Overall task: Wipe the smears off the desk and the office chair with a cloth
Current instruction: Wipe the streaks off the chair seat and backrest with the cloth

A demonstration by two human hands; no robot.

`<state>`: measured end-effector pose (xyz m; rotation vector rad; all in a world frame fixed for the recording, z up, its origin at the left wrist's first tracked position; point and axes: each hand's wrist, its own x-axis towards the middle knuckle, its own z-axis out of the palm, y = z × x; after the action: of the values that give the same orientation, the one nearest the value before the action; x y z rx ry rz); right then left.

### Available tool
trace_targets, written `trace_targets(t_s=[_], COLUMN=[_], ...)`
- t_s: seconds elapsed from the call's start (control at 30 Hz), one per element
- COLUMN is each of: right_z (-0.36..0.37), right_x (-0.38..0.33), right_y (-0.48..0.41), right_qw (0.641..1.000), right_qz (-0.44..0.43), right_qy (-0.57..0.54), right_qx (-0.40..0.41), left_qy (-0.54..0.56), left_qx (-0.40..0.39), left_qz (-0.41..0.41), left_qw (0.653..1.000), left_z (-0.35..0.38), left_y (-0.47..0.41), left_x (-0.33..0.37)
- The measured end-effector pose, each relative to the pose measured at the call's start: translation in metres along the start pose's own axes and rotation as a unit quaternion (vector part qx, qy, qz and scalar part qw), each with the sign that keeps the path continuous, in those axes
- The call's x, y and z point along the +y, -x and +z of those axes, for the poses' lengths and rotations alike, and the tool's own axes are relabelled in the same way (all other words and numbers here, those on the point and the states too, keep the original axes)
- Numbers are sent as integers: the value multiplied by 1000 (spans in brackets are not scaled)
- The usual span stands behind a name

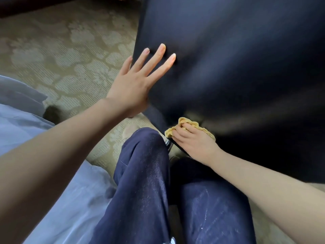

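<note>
The black office chair [237, 59] fills the upper right of the head view, its smooth dark surface facing me. My left hand [135, 81] lies flat against the chair's left part, fingers straight and spread. Lower down, my right hand [191, 140] presses a crumpled yellow cloth [190, 123] against the chair's lower edge, fingers curled into the cloth. Part of the cloth is hidden under my fingers. No desk is in view.
Patterned beige carpet [61, 50] covers the floor at left and top. My knees in dark blue jeans [146, 173] are just below the chair. A shiny metal chair part [168, 143] shows beside my left knee. Pale blue fabric [26, 124] lies at the left.
</note>
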<state>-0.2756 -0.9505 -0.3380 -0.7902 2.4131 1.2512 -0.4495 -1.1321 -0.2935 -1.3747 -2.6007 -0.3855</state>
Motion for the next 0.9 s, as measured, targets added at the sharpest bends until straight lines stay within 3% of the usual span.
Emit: trace_targets(t_s=[0.13,0.27,0.47,0.63,0.9], right_z=[14,3,-30,-66,-111], right_x=[1,15,53,90,125], right_y=[47,83,104,90,2], right_qw=[997,997,995,982,963], right_qz=[-62,43,64,151,216], right_qy=[36,-61,48,-21,106], right_qx=[-15,-13,66,113,121], left_qy=[-5,-6,8,35,87], left_qx=[-18,-38,-56,-45,-64], left_qz=[-13,-29,-53,-64,-142], left_qw=[1000,999,997,996,984], left_z=[-3,-10,-18,-19,12], left_y=[1,1,2,7,53], left_x=[3,10,16,16,-18])
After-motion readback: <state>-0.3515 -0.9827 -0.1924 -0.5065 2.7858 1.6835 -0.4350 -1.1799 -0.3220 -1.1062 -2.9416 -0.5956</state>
